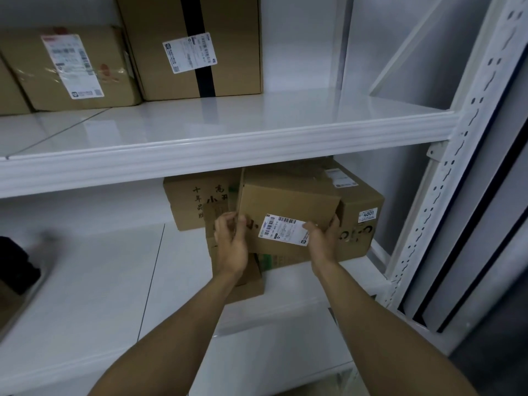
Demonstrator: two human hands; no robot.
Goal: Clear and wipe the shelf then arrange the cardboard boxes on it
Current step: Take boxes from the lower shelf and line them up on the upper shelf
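Shelving: white metal, glossy boards, grey wall behind; perforated upright (457, 155) at the right, with dark-edged grey panels beyond it. Top shelf (257, 130): two cartons at the back left, touching side by side, a squat box (71, 70) with a long label and a taped box (194, 47) with a black strip; the right half is bare board. Lower shelf (100, 281): a cluster of cartons at the right end, under the top shelf's lip. Held box (288, 207): tilted, white barcode label (284, 229) facing out, in front of the cluster. Left hand (230, 241): fingers curled round its left edge. Right hand (323, 238): grips its lower right corner, thumb on the label. Behind it, a printed box (197, 204) at the left and a 4001 box (363, 224) at the right. Low box (248, 281): at the shelf front, under the left wrist. Dark object (17, 261): far left, blurred, kind not determinable.
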